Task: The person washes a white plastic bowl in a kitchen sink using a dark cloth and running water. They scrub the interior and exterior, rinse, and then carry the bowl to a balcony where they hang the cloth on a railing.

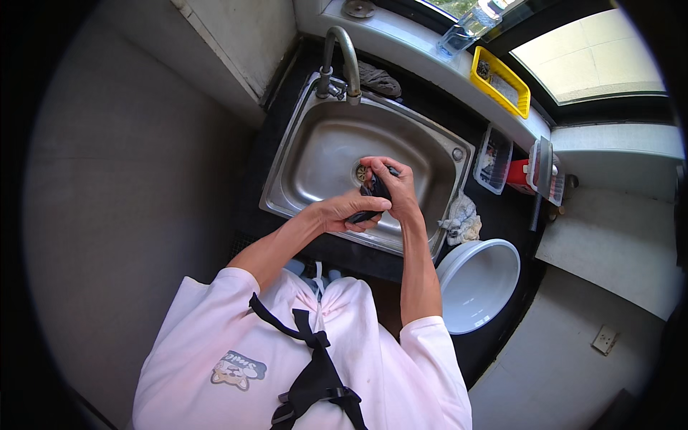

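Note:
Both hands grip a bunched dark cloth (379,189) over the stainless steel sink (317,161). My left hand (352,209) holds its lower end, with the thumb laid across it. Around the upper end, my right hand (395,180) is closed, and a bit of the cloth pokes out past the fingers. Much of the cloth is hidden inside the hands. Just beyond them the drain strainer (361,172) shows in the basin floor. A curved metal faucet (349,59) stands at the sink's far left corner; no water stream is visible from it.
A grey rag (376,79) lies behind the faucet. On the right are a crumpled pale cloth (462,219), a white basin (478,287) tilted on its side, clear plastic containers (493,160) and a cleaver (544,169). A yellow basket (502,83) and a plastic bottle (470,29) occupy the windowsill.

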